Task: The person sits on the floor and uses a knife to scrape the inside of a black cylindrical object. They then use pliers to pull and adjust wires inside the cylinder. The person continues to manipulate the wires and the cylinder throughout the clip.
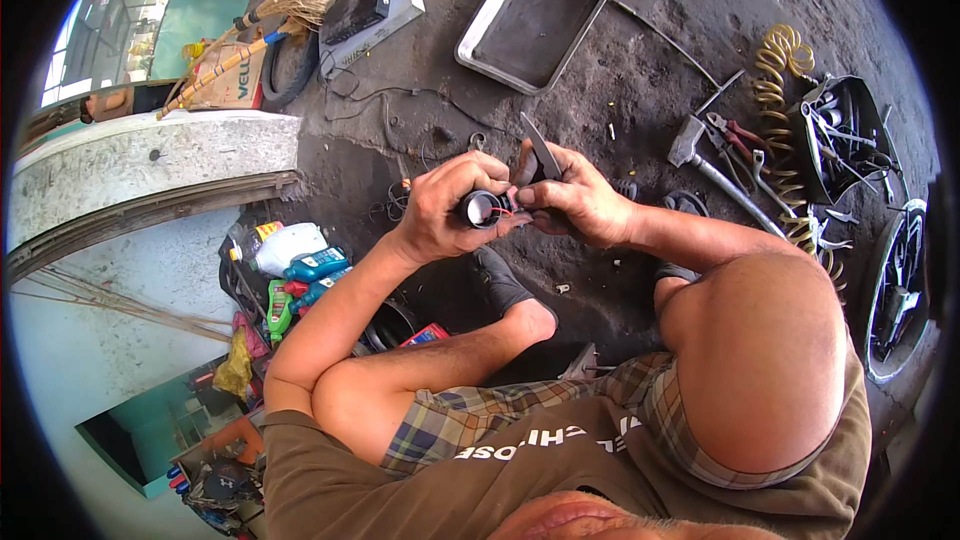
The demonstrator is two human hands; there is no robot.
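Note:
My left hand [450, 190] is closed around a black cylindrical part [474, 211] with a pale, round open end and a thin red wire [508, 207] at its side. My right hand [580, 198] grips a knife with a grey blade [540, 145] pointing up and away from me, while its thumb presses by the wire where both hands meet. What the fingers cover there is hidden.
A metal tray [468, 52] lies ahead. To the right are a hammer [688, 141], red-handled pliers [730, 134], a coiled yellow hose [770, 90] and a black tool box [868, 110]. Plastic bottles [311, 266] sit at left, beside a white wall [110, 300].

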